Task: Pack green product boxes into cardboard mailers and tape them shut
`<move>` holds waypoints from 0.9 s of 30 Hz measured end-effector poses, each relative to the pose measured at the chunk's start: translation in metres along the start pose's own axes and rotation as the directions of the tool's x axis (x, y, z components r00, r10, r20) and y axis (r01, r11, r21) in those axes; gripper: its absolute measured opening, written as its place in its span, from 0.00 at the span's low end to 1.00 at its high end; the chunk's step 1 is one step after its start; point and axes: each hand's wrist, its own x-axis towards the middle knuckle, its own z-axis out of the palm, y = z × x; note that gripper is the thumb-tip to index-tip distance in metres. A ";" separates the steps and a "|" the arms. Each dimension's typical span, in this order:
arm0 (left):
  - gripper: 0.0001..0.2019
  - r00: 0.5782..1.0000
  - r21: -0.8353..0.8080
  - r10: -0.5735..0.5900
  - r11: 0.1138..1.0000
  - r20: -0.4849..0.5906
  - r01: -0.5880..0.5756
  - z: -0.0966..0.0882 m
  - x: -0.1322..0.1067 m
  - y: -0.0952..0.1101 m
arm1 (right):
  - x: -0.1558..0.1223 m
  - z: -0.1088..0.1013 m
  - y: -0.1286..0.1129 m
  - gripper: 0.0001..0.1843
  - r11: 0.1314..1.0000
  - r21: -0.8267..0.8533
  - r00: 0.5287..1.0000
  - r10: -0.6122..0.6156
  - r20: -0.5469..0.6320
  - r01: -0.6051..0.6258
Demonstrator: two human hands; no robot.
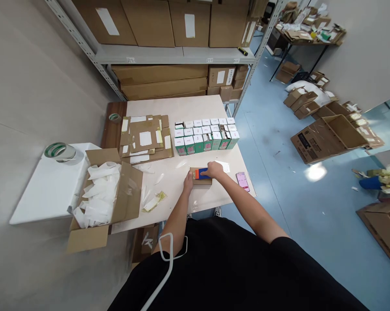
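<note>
A small brown cardboard box (pixel 204 181) lies on the white table (pixel 169 110) near its front edge. My left hand (pixel 188 180) is pressed against the box's left end, fingers closed on it. My right hand (pixel 214 169) rests on top of the box, closed on an orange and blue tape dispenser (pixel 200 173). Behind the box stand rows of green and white cartons (pixel 205 136). A pink phone (pixel 243 181) lies just right of my right forearm.
Flattened cardboard pieces (pixel 146 138) lie at the table's back left. An open carton with white wrappers (pixel 99 194) sits at the left, beside a white board with a tape roll (pixel 59 152). Shelves of boxes (pixel 169 26) stand behind. Open cartons (pixel 327 136) litter the blue floor.
</note>
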 end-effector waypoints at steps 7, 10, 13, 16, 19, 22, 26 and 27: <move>0.29 1.000 0.022 -0.018 1.000 -0.003 0.018 0.000 -0.003 0.003 | -0.008 0.002 0.044 0.34 0.999 0.000 0.999 0.045 -0.017 -0.045; 0.27 1.000 0.072 -0.008 0.997 0.008 0.007 -0.001 -0.005 0.005 | -0.013 0.007 0.057 0.32 0.999 0.026 0.999 0.034 -0.026 -0.033; 0.27 1.000 0.104 -0.004 0.995 0.004 0.004 0.001 -0.005 0.007 | -0.017 0.012 0.068 0.30 0.997 0.045 0.996 0.069 -0.051 -0.067; 0.27 1.000 0.164 -0.014 0.986 -0.004 0.015 0.002 -0.005 0.008 | -0.020 0.015 0.077 0.29 0.994 0.084 0.995 0.080 -0.055 -0.075; 0.27 1.000 0.212 0.008 0.977 -0.010 -0.006 0.002 -0.005 0.008 | -0.021 0.017 0.089 0.29 0.994 0.093 0.995 0.072 -0.074 -0.065; 0.27 1.000 0.224 0.023 0.974 -0.002 -0.022 0.001 -0.006 0.009 | -0.024 0.020 0.108 0.27 0.988 0.108 0.990 0.119 -0.080 -0.110; 0.28 0.999 0.224 0.023 0.974 0.022 -0.027 -0.002 -0.006 0.010 | -0.027 0.032 0.131 0.27 0.973 0.192 0.987 0.145 -0.072 -0.129; 0.28 0.999 0.222 0.028 0.974 0.027 -0.034 -0.002 -0.006 0.010 | -0.026 0.035 0.135 0.27 0.969 0.213 0.987 0.145 -0.074 -0.127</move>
